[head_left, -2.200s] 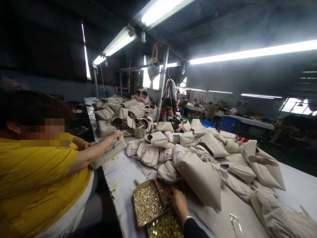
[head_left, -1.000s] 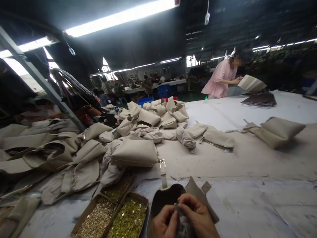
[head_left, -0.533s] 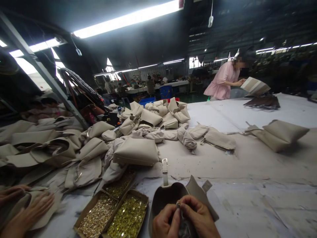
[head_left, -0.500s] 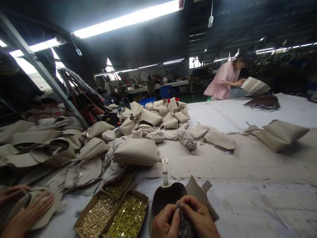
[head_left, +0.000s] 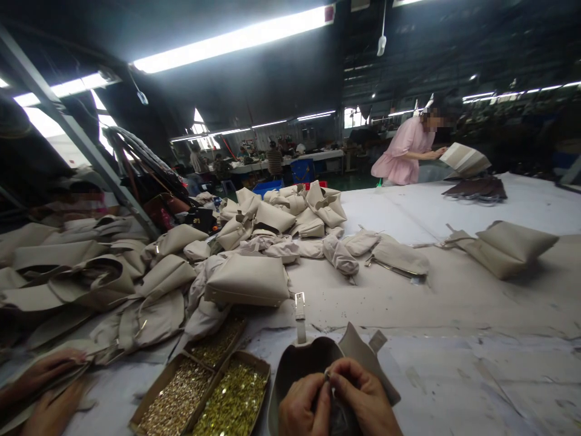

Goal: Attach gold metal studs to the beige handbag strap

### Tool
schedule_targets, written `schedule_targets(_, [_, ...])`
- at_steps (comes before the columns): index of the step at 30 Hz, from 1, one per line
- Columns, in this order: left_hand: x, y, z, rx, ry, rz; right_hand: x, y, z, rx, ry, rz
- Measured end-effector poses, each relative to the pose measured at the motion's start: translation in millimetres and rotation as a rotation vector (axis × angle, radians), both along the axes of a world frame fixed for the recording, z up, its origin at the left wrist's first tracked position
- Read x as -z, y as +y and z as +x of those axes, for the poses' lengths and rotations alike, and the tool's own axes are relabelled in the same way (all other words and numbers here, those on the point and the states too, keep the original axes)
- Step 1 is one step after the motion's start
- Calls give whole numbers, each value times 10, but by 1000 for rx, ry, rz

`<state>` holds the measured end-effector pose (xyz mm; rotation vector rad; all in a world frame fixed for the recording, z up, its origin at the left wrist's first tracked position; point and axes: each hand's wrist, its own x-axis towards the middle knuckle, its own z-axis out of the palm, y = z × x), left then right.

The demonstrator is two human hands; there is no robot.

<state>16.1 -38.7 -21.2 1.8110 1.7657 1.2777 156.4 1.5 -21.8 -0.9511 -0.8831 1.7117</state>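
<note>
At the bottom centre my left hand (head_left: pixel 303 407) and my right hand (head_left: pixel 363 399) pinch together on the rim of a beige bag (head_left: pixel 303 362) that lies open toward me, its dark inside showing. A small piece sits between my fingertips; what it is cannot be told. A strap with a metal clasp (head_left: pixel 299 310) sticks up behind the bag. Just left of my left hand stand cardboard trays of small gold hardware (head_left: pixel 229 402).
A heap of beige bags (head_left: pixel 247 280) covers the left half of the white table (head_left: pixel 454 290). Two more bags (head_left: pixel 503 245) lie at the right. A co-worker's hands (head_left: pixel 39 393) press a bag at bottom left. A person in pink (head_left: pixel 403 151) stands at the far side.
The view has swung right from the co-worker in yellow to the bag in front of me. My hand left the hardware tray; both hands now pinch the bag's rim. The co-worker's hands shifted lower left.
</note>
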Motion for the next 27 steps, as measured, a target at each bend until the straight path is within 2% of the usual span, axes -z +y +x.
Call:
schedule_targets(6, [68,145,-6,54,251,246,128,52,17,75,-69,99])
schedule_targets(9, [94,203,5,114,256,301,190,65,4,147,-66,103])
schedule_targets(12, [127,205,-35,207,208,273,186,56,8,117,-60,85])
schedule_targets(14, [140,189,-142,211,151,241,149,37,-4,68,-70,71])
schedule_targets(15, [135,186,-224,166,122,226,126,26,-18,63,-82,66])
schedule_targets(19, [-10,275,-599,-115,142,104,44,3,-122,74,-160,115])
schedule_targets(21, [-131,376,-691,-104,250,-51,30,19,-173,36,-219,172])
schedule_targets(23, [-235,488,-683,-35,359,-213,35,55,-212,-9,-265,219])
schedule_targets(25, [-291,596,-619,15,447,-321,51,99,-238,-45,-281,243])
schedule_targets(27, [-294,690,-563,9,537,-405,72,142,-251,-62,-275,240])
